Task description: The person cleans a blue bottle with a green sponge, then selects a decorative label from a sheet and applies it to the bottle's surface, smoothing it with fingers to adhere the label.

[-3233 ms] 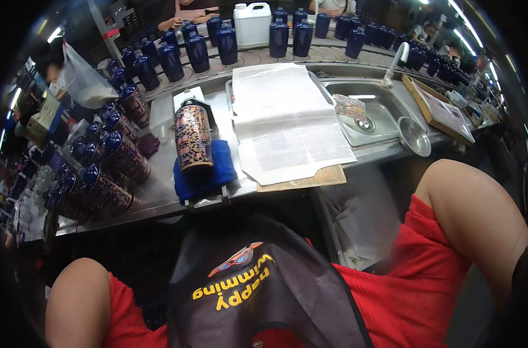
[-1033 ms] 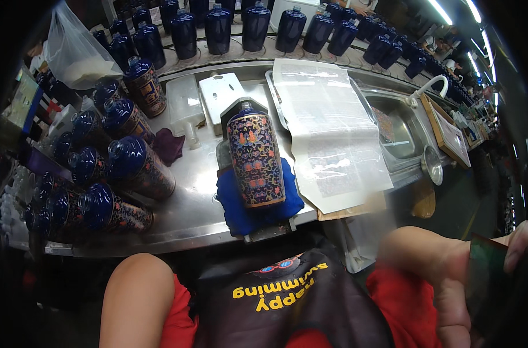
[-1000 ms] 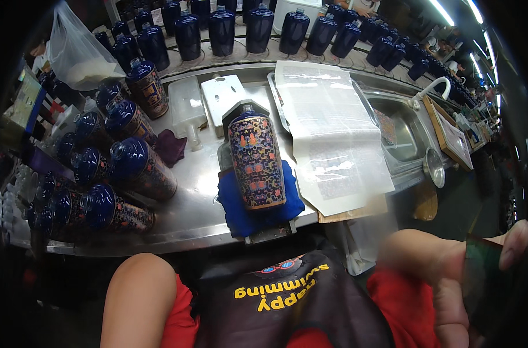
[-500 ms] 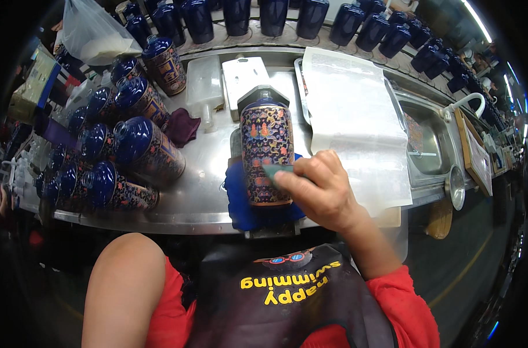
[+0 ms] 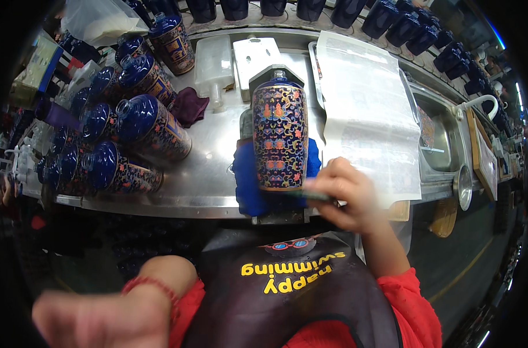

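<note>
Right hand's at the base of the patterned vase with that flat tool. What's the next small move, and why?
Probably bring the left hand up to steady the vase: it lies on the blue cloth unheld, while the right hand presses a thin dark tool at its lower end.

The left hand was a blur at the lower edge, its grip unreadable. The right hand covered part of a thin dark tool and the vase's base.

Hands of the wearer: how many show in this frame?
2. The right hand holds a thin dark tool at the base of the patterned vase lying on a blue cloth. The left hand is blurred at the lower left, apparently empty.
</note>
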The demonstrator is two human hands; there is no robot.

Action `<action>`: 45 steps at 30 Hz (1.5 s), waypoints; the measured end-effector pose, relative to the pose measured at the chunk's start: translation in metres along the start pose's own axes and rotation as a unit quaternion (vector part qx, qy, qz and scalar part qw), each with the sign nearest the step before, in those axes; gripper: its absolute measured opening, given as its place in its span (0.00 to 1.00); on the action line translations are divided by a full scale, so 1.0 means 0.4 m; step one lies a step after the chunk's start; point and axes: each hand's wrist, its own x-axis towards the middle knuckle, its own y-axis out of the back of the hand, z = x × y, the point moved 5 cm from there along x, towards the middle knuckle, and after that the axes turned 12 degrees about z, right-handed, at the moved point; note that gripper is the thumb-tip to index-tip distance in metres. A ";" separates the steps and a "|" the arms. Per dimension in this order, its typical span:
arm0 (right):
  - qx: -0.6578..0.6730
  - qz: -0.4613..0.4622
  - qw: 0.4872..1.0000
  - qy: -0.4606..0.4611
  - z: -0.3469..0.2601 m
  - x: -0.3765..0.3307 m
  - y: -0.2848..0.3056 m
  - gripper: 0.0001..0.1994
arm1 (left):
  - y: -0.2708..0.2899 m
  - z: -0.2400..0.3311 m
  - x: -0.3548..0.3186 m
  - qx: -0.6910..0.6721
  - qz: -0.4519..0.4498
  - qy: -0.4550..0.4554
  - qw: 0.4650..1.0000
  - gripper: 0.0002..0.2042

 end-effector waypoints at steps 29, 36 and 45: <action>0.117 0.171 0.934 -0.292 0.223 0.091 0.033 0.09 | 0.012 -0.390 -0.385 0.484 -0.553 0.140 0.663 0.46; -0.167 0.004 0.969 0.184 0.079 0.183 0.012 0.20 | 0.037 -0.318 -0.366 0.467 -0.490 0.228 0.700 0.45; -0.071 0.029 0.997 0.015 0.137 0.290 0.025 0.11 | 0.092 -0.280 -0.429 0.436 -0.457 0.276 0.725 0.55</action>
